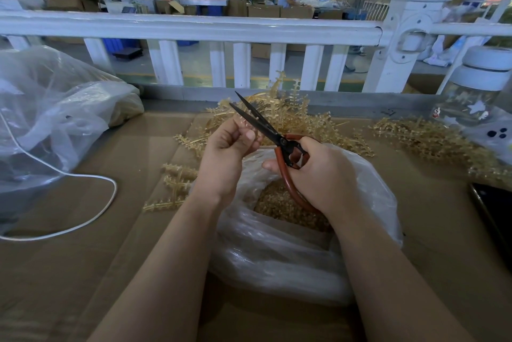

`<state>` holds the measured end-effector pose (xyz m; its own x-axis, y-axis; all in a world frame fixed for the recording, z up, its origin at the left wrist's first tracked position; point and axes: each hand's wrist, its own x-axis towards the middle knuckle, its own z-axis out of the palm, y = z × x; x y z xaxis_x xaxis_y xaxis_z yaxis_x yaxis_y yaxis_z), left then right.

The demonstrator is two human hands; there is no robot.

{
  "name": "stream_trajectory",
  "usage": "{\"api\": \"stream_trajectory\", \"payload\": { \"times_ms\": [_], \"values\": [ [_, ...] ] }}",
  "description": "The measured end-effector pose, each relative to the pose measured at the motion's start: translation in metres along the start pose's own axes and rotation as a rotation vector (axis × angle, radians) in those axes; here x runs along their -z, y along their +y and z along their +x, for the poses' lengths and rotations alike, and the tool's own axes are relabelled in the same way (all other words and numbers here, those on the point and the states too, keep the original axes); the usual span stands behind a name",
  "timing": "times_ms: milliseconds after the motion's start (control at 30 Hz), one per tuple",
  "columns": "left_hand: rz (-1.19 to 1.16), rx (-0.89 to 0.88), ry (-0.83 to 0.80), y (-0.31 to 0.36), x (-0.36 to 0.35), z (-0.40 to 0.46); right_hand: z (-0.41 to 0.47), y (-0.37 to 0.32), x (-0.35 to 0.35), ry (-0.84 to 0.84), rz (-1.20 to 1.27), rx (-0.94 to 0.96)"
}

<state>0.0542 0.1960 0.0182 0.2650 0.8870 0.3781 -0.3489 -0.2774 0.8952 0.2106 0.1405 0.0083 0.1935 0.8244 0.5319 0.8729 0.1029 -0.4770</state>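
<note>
Two bags flank your work on the cardboard (110, 258). At far left a big bag (55, 109) of clear plastic slumps, and a white cord (91, 178) loops out beside it. Right of the cord, a few amber sprues (177, 183) lie loose.

Your left hand (230, 145) is raised above them, fingers curled. Thumb and fingertips pinch a pale strip (245, 123), which sits right at the lower blade of the scissors (257, 120). Whether strip and blade touch cannot be told. The dark blades stand parted and point up and to the left.

Your right hand (318, 172) grips the red handles, with fingers wrapped through and around the loops. Both hands hover over a small bag (277, 253), its mouth open toward you and amber bits lying inside.

Behind the scissors a pile (291, 111) of sprues rises against the white railing (194, 28). Farther right a second heap (432, 142) spreads across the cardboard. A glass jar (476, 92) with a white lid stands just behind it. A dark phone (493, 214) lies at the right edge.
</note>
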Motion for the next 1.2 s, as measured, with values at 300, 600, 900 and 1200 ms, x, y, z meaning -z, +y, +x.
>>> {"api": "stream_trajectory", "payload": {
  "times_ms": [300, 600, 900, 1200],
  "values": [
    [-0.032, 0.022, 0.015, 0.003, -0.001, -0.001, -0.001, 0.000, 0.001, 0.011, 0.014, -0.002],
    [-0.186, 0.151, 0.104, 0.005, 0.000, 0.000, 0.000, -0.001, -0.001, -0.094, 0.046, -0.035],
    [-0.014, 0.238, 0.075, 0.006, -0.001, -0.003, 0.006, -0.001, -0.005, -0.051, 0.497, -0.226],
    [0.179, 0.227, -0.044, 0.002, -0.004, -0.006, 0.010, -0.003, -0.004, -0.095, 0.690, -0.286]
  ]
}}
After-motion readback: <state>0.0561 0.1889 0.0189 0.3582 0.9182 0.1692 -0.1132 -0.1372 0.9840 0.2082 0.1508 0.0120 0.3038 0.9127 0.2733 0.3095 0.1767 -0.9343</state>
